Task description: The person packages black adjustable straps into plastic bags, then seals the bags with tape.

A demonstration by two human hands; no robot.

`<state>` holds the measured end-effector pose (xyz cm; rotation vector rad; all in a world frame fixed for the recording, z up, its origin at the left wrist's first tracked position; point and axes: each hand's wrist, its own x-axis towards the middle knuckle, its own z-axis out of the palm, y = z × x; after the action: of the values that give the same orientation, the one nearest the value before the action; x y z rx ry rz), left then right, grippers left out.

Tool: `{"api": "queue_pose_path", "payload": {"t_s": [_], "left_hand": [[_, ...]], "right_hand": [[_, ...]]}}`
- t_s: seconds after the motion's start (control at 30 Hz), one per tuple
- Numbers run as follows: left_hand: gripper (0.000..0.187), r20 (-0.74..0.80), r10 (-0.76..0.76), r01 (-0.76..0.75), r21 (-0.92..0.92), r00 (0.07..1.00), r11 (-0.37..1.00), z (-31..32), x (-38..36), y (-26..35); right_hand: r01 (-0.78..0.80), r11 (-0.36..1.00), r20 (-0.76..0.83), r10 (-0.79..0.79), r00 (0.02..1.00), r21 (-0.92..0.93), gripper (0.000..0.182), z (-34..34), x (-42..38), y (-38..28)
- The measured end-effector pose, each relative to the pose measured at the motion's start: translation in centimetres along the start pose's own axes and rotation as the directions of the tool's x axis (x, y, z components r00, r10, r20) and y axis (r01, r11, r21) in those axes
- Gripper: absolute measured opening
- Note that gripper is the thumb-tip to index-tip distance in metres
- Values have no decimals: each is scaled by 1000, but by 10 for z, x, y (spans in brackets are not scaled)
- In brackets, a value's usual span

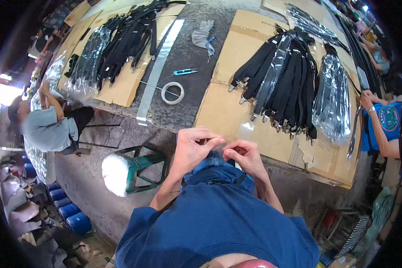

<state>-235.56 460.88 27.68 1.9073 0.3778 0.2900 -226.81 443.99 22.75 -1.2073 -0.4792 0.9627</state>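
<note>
My left hand (195, 146) is closed in a pinch in front of my body, at the cardboard's near edge. Close beside it, my right hand (247, 157) has thumb and fingers pressed together as well. Whatever the two hands pinch is too thin or clear to make out. Beyond my hands, black elastic suspenders (295, 85) with metal clips lie fanned out on a cardboard sheet (228, 102). To their right is a bundle in clear plastic wrapping (332, 96). A small shiny clear patch (245, 130) lies on the cardboard near my fingers.
A roll of tape (172, 93), turquoise thread snips (186, 72) and a grey cloth (203, 35) lie on the dark tabletop. More black straps (129, 40) cover the left cardboard. A green stool (143, 167) stands left of me. People sit at left (51, 125) and right (384, 123).
</note>
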Motion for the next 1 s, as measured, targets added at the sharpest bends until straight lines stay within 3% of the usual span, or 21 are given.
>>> {"api": "queue_pose_path", "payload": {"t_s": [0.2,0.33,0.43,0.5,0.57,0.63,0.67,0.77,0.83,1.0], "left_hand": [[10,-27,-47,37,-300,999,953,24,13,-5],[10,-7,-26,23,-284,1000,959,38,23,6],[10,-9,-121,108,-380,993,918,43,27,6],[9,-100,-167,116,-390,981,913,47,30,2],[14,-75,-149,113,-362,986,925,50,32,-10],[28,9,-113,103,-476,994,873,54,39,-10],[35,140,-102,158,-490,985,857,54,42,-11],[34,282,-196,298,-384,939,874,68,42,-5],[29,268,-200,296,-386,942,874,77,42,-3],[12,61,-255,258,-390,965,884,99,40,0]], "right_hand": [[-18,999,-102,21,995,32,8,-19,-1,3],[-39,999,-88,42,995,35,8,-29,-3,5],[-60,998,-78,60,995,-3,8,-34,-7,9],[-40,999,-110,42,993,15,9,-39,-10,10],[-21,999,-137,25,990,31,9,-42,-14,10],[-27,999,-236,36,971,44,9,-47,-15,9],[-11,1000,-250,17,968,28,9,-50,-16,9],[26,1000,-286,-23,958,9,8,-53,-17,8],[13,1000,-290,-16,957,-14,9,-58,-18,12],[17,1000,-299,-22,954,-20,9,-63,-21,14]]}}
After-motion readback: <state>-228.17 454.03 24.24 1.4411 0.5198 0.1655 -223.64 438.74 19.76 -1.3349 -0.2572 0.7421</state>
